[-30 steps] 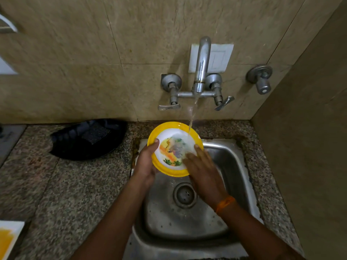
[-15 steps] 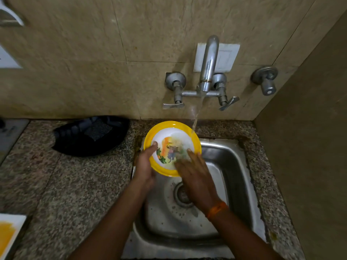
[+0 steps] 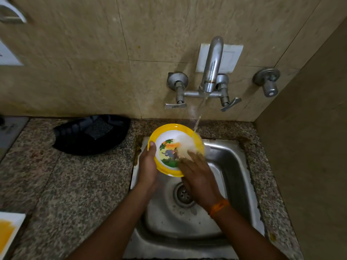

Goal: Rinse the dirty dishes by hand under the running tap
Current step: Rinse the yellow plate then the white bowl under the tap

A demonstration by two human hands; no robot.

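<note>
I have the yellow-rimmed bowl [image 3: 173, 145] over the back left corner of the steel sink [image 3: 232, 166], tilted so its open face points up and toward me, far rim raised toward the wall; being round it has no real long axis, though the printed animal picture inside reads upright from my side. My left hand [image 3: 148, 166] holds the bowl at its left edge, thumb hooked over the rim and the rest of the hand underneath as far as I can tell. My right hand [image 3: 197, 173] lies flat, fingers straight, rubbing the inner right side of the bowl where the stream from the tap [image 3: 212, 66] lands and spreads white. I judge the rinse of this piece is midway: water is running over the inside and the picture shows clean, but I cannot see the outer side, so that may be left. On the granite counter [image 3: 75, 181] a white plate with orange residue [image 3: 8, 231] sits at the near left edge and looks unrinsed. A black tray [image 3: 90, 134] with a dark scrub pad rests near the wall.
</note>
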